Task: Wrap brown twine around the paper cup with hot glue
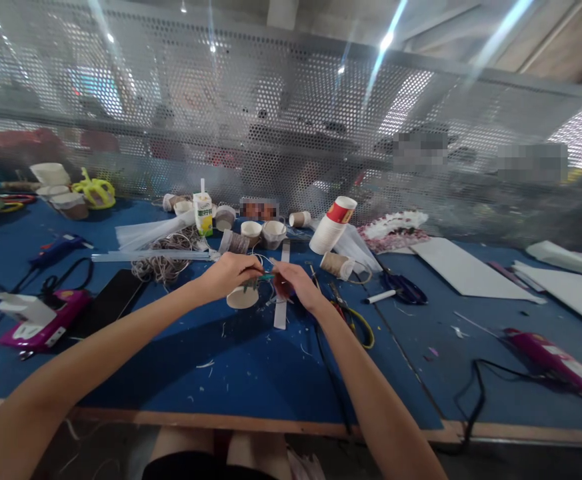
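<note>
Near the middle of the blue table, my left hand [231, 273] is closed, its fingertips pinching a small green piece [267, 276]. My right hand [293, 283] meets it from the right, with curled fingers at the other end of the same green piece. Just below my left fingers is a white paper cup [242, 297] with something dark green at its rim. A white strip [281, 313] lies flat beneath my right hand. Thin cord loops behind the fingers. Fine detail between the fingertips is too small to tell.
Cord-wrapped cups [235, 242], a drink carton [203, 213] and stacked cups [328, 235] stand behind my hands. Tangled cord [163, 259], a glue gun [59, 249] and a magenta power strip [48, 323] lie left. Scissors [405, 287], a marker [381, 297] and white sheets [473, 270] lie right.
</note>
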A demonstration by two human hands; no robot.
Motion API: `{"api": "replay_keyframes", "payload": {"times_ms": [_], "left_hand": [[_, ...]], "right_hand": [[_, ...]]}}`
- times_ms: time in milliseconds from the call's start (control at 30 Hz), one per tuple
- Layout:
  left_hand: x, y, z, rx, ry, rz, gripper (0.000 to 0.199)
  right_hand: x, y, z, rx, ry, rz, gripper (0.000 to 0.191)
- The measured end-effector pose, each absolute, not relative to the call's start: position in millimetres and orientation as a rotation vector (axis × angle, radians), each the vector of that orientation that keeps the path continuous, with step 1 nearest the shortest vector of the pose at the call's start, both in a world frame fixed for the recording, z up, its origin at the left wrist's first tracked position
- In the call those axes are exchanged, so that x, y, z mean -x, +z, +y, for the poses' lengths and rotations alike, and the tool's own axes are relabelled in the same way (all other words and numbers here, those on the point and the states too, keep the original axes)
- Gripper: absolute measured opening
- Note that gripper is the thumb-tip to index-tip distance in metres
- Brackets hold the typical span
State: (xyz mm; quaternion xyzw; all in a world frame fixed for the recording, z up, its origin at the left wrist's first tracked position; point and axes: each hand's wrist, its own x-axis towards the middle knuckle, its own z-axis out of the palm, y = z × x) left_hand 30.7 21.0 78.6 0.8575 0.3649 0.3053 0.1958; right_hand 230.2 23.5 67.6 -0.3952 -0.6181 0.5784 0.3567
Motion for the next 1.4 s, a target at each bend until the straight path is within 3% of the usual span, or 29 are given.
{"api": "replay_keyframes", "payload": {"times_ms": [233,433,533,700,833,967,1200,1300,1400], "left_hand": [[-39.2,78.7,12.7,-2.815,0.651,1.083,0.044],[-37.2,79.5,16.9,-2.81,1.077,0.824,0.047],[-29.5,72.6,20.3,-2.666,1.256,0.892,0.066],[-14.0,36.1,24.2,-2.404,1.011,1.038,0.098],[-4.7,9.0,24.6,-2.143,0.953,1.038,0.08],[3.0,-0.2,23.2,-2.051,1.033,0.964,0.075],[22.4,11.0,21.8,-2.149,0.987,0.965,0.075],[26.4,23.1,19.6,-2.253,0.858,1.025,0.063],[27.6,30.3,17.4,-2.237,0.735,1.103,0.077]], "right_hand": [[-224.4,69.8,15.6,0.912,1.46,-1.85,0.051],[-230.2,68.7,18.0,0.909,1.317,-1.822,0.048],[-232.5,64.0,22.6,0.977,1.274,-1.767,0.047],[-232.7,63.6,21.9,0.993,1.315,-1.75,0.044],[-229.0,62.6,17.2,0.964,1.361,-1.754,0.042],[-225.9,55.3,16.5,0.93,1.455,-1.821,0.042],[-219.6,40.4,18.4,0.873,1.471,-1.833,0.045],[-216.3,38.0,18.2,0.832,1.386,-1.874,0.047],[-216.0,37.9,19.0,0.823,1.303,-1.867,0.047]]}}
